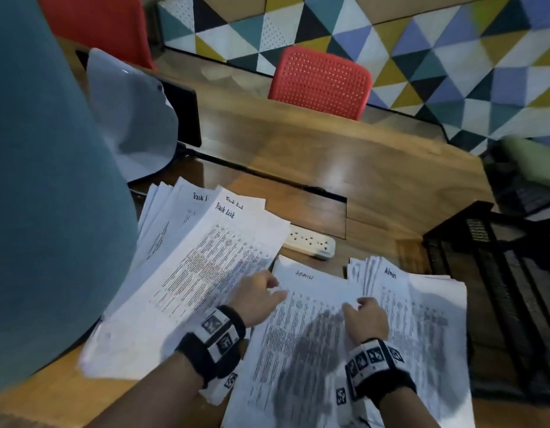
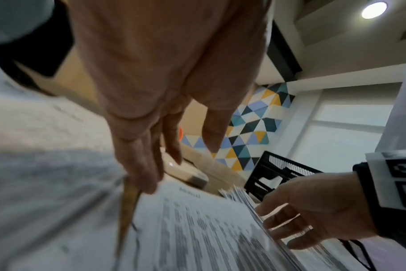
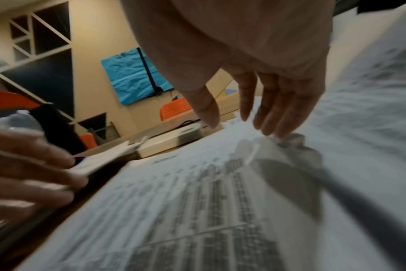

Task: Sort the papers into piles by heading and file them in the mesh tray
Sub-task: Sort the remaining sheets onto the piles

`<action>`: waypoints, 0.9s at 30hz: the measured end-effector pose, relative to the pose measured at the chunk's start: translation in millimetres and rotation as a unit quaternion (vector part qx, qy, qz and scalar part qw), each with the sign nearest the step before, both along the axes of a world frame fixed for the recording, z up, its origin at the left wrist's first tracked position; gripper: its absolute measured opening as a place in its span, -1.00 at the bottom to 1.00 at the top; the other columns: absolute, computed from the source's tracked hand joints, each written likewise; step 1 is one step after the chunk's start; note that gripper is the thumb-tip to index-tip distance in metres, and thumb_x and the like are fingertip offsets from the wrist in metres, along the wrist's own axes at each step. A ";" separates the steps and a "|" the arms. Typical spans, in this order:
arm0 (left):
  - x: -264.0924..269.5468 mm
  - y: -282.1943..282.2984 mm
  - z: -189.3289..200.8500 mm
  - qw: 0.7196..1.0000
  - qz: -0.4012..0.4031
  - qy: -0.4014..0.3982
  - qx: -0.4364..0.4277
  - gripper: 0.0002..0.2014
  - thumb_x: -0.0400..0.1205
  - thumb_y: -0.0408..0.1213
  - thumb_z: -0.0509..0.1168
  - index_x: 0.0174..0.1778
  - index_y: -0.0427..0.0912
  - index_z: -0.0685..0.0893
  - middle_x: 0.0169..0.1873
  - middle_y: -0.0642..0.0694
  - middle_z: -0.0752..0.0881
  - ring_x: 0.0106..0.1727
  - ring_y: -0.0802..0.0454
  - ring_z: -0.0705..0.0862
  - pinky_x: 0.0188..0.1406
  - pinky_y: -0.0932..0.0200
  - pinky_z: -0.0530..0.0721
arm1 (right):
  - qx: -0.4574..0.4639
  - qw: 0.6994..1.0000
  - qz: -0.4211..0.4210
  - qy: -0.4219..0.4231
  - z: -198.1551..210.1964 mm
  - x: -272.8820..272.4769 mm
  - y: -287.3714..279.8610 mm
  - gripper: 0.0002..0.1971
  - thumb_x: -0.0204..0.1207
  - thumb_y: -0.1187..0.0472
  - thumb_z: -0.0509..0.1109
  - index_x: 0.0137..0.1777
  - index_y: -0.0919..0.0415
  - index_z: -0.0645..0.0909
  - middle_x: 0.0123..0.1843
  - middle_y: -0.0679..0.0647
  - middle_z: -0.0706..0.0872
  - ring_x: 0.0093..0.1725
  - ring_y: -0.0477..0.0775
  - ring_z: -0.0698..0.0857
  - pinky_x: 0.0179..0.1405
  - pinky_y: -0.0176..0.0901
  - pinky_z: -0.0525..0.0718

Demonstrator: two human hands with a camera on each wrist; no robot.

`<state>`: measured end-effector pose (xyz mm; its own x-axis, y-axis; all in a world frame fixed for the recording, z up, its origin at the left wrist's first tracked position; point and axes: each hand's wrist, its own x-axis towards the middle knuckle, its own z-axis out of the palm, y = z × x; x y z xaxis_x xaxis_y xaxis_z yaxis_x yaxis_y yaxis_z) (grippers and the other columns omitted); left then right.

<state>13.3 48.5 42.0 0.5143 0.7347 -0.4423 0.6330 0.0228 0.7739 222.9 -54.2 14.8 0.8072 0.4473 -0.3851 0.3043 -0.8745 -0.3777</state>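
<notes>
A fanned pile of papers headed "Task List" (image 1: 206, 257) lies at the left of the wooden desk. A sheet headed "Admin" (image 1: 298, 319) lies in the middle. A fanned "Admin" pile (image 1: 422, 304) sits to its right, beside the black mesh tray (image 1: 499, 288). My left hand (image 1: 275, 288) rests with straight fingers (image 2: 148, 174) on the middle sheet's left edge. My right hand (image 1: 357, 304) touches the seam between the middle sheet and the right pile, its fingers (image 3: 267, 113) extended and holding nothing. The tray (image 2: 287, 168) shows behind my right hand.
A white power strip (image 1: 310, 242) lies just beyond the papers. A big teal shape (image 1: 45, 180) fills the left, with a grey object (image 1: 131, 118) and a dark screen (image 1: 187, 115) beside it. A red chair (image 1: 320, 81) stands across the desk.
</notes>
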 end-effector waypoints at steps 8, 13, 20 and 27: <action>40.2 -2.0 -26.6 0.987 0.101 0.122 -0.022 -0.45 0.66 -0.20 0.36 0.45 -0.40 0.35 0.36 -0.30 0.50 0.27 -0.21 0.61 0.21 0.05 0.63 | 0.018 0.997 -0.025 0.071 -16.7 14.2 -26.3 -0.58 0.45 -0.01 0.52 0.15 0.25 0.55 -0.04 0.09 0.62 -0.01 0.12 0.60 0.07 -0.10 0.55; 33.5 8.6 -31.9 0.990 0.097 0.105 -0.016 -0.78 0.73 -0.23 0.29 0.19 -0.24 0.73 0.16 -0.18 0.74 0.10 -0.09 0.69 0.06 0.16 0.60 | 0.118 0.991 -0.007 0.057 -18.3 13.5 -32.9 -0.59 0.38 0.08 0.58 -0.41 0.19 0.39 -0.47 0.07 0.43 -0.46 0.04 0.39 -0.46 -0.17 0.31; 21.7 14.7 -39.0 0.984 0.163 0.021 -0.070 -0.81 0.70 -0.23 0.33 0.00 -0.28 0.77 -0.07 -0.19 0.73 0.02 -0.16 0.70 0.24 -0.03 0.67 | 0.270 0.936 0.037 0.223 -15.7 21.2 -58.3 -0.58 0.48 -0.01 0.46 -0.37 0.38 0.63 -0.52 0.03 0.54 -0.51 0.00 0.51 -0.55 -0.24 0.51; 19.3 12.6 -42.1 0.961 0.254 -0.046 -0.101 -0.91 0.58 -0.26 0.48 -0.15 -0.20 0.75 -0.16 -0.11 0.81 -0.07 -0.13 0.78 0.15 -0.18 0.75 | 0.419 0.793 -0.125 0.424 -12.4 44.6 -67.7 -0.68 0.59 0.38 0.21 -0.31 0.27 0.73 0.27 0.17 0.75 0.30 0.20 0.69 0.31 0.22 0.60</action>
<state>32.6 61.2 -0.2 0.1552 0.8058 -0.5715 0.4294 0.4659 0.7736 267.5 -121.8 2.4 0.5211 0.6995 -0.4891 -0.5128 -0.2015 -0.8345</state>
